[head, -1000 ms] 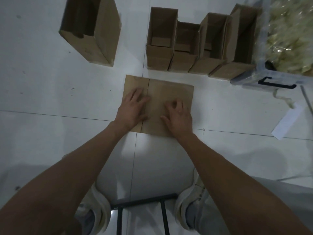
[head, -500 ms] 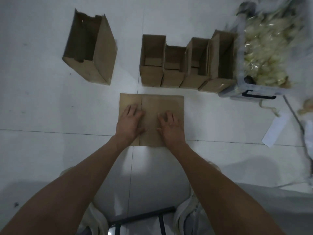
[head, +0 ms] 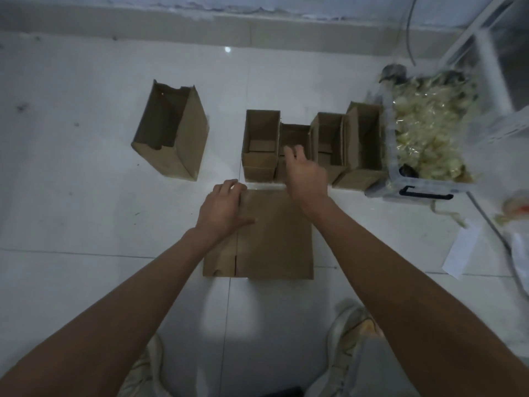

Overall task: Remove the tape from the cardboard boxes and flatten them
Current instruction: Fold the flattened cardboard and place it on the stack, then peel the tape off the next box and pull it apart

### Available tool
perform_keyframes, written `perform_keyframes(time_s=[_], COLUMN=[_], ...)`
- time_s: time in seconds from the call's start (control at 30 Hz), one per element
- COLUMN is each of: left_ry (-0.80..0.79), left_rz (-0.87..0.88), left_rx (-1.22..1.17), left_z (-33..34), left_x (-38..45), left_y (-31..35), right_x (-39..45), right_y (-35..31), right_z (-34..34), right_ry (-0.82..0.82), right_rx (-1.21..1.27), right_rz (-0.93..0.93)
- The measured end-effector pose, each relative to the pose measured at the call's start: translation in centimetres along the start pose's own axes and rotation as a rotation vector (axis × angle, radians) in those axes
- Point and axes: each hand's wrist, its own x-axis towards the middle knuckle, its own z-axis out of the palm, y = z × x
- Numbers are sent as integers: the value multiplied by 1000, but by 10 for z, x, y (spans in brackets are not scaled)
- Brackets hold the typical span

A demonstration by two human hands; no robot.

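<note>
head view, looking down at a pale tiled floor [head: 86,213] — and there's the flattened cardboard box [head: 274,242] lying flat right in front of the person, a fold line running down its left part. the left hand [head: 221,210] rests on the far left corner of that flat sheet, fingers reaching over the far edge and thumb lying across the cardboard; whether the fingertips curl under the edge, i can't tell. the right hand [head: 306,173] is up off the sheet, stretched toward the row of four open boxes [head: 312,147] just beyond it, fingers loosely bent and holding nothing, hovering in front of the second box in the row; contact with it is not clear, the hand is blurred. those four stand upright side by side, touching one another, tops open. well to the left, apart from the row, a larger open box [head: 174,133] stands tilted on the floor. at the right end of the row, touching the last box, a clear plastic bin [head: 423,193] with a black handle, heaped with crumpled yellowish tape [head: 429,124]. a white paper slip [head: 461,250] lies on the floor to the right. down at the bottom, pale shoes [head: 346,333] — one under each forearm.
</note>
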Motion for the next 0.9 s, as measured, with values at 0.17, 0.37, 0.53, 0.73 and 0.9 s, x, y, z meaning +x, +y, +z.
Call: perform_keyframes(time_s=[0.17,0.37,0.53,0.73,0.9], left_ry=[15,22,75,209,345], left_rz=[6,-38,28,190,199], left_rx=[-8,-39,-7,-55,-207], left_z=[-12,-43,-94,-190,-251], left_x=[-9,-32,-55,-89,-112], left_y=[2,4,16,49,45], right_x=[11,16,-4,-51,-103], right_y=[0,0,8,-12,-31], right_z=[-24,-94,-180,-265,-297], right_ry=[-105,80,215,64,-196], right_rx=[-87,-87,-106,440,1113], right_rz=[49,50,18,103,100])
